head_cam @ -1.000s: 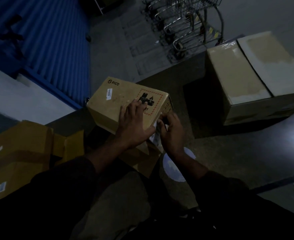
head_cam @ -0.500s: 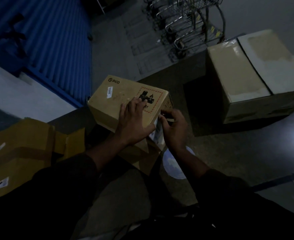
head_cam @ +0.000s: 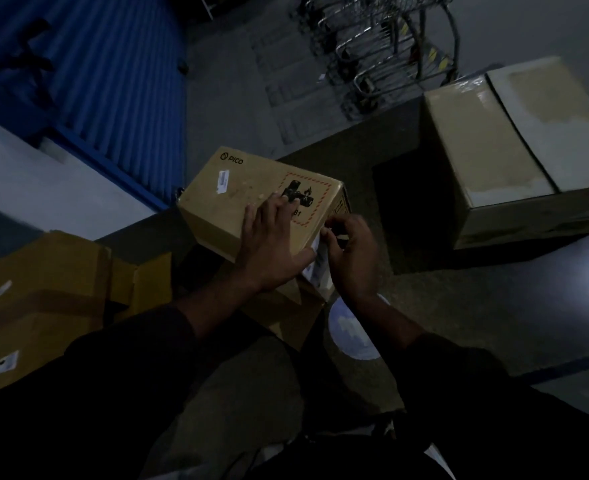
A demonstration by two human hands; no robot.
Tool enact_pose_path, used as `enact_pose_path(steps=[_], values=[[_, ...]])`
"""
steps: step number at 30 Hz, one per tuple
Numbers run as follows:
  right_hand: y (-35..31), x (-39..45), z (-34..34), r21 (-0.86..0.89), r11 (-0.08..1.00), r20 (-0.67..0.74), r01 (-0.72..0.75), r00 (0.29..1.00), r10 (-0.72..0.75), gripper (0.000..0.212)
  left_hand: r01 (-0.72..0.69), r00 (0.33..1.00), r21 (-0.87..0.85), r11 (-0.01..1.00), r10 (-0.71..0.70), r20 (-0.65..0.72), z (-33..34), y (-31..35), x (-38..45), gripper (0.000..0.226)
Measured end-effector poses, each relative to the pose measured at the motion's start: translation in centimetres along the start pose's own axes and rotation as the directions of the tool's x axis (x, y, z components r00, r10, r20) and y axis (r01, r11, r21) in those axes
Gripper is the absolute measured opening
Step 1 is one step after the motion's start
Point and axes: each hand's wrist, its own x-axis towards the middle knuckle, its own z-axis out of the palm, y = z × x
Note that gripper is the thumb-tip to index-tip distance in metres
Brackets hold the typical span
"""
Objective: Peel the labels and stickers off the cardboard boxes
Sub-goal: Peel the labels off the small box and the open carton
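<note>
A small brown cardboard box [head_cam: 230, 202] marked PICO sits in front of me, tilted. Its top carries a small white barcode sticker [head_cam: 223, 181] and a red-bordered hazard label [head_cam: 303, 199]. My left hand [head_cam: 272, 247] lies flat on the top, fingers over the hazard label, thumb at the near edge. My right hand [head_cam: 350, 254] pinches the upper edge of a white label [head_cam: 315, 265] on the box's near side face. The label's lower part is hidden by my hands.
A large taped cardboard box [head_cam: 514, 150] stands on the floor at the right. Opened boxes with small stickers [head_cam: 40, 306] lie at the left. A metal trolley [head_cam: 383, 46] stands at the back. A round white piece [head_cam: 351, 330] lies on the floor below my right wrist.
My right hand has climbed from the box's near side to its top corner, fingers pinched on the white label's edge. My left hand stays pressed on the box.
</note>
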Motion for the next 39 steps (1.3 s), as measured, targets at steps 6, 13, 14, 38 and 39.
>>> enact_pose_path(steps=[6,13,14,38,39], values=[[0.3,-0.4,0.3,-0.065,0.997,0.034,0.047,0.998,-0.045,0.005,0.001,1.000,-0.017,1.000,-0.002,-0.003,-0.1,0.1,0.0,0.095],[0.4,-0.9,0.0,0.083,0.990,-0.007,-0.110,0.994,0.111,0.009,-0.003,1.000,-0.049,0.999,0.002,-0.012,-0.1,-0.2,0.0,0.094],[0.3,-0.6,-0.1,0.086,0.990,-0.009,-0.112,0.994,0.113,0.013,-0.002,1.000,-0.054,0.999,0.002,-0.013,-0.1,-0.2,0.0,0.095],[0.1,0.6,-1.0,0.035,0.993,0.051,-0.116,0.992,0.114,0.004,0.006,1.000,-0.057,0.998,-0.007,-0.013,-0.1,-0.2,0.1,0.095],[-0.1,0.5,-1.2,0.041,0.990,0.057,-0.132,0.990,0.130,0.007,0.006,1.000,-0.063,0.998,-0.007,-0.012,-0.1,-0.2,0.1,0.095]])
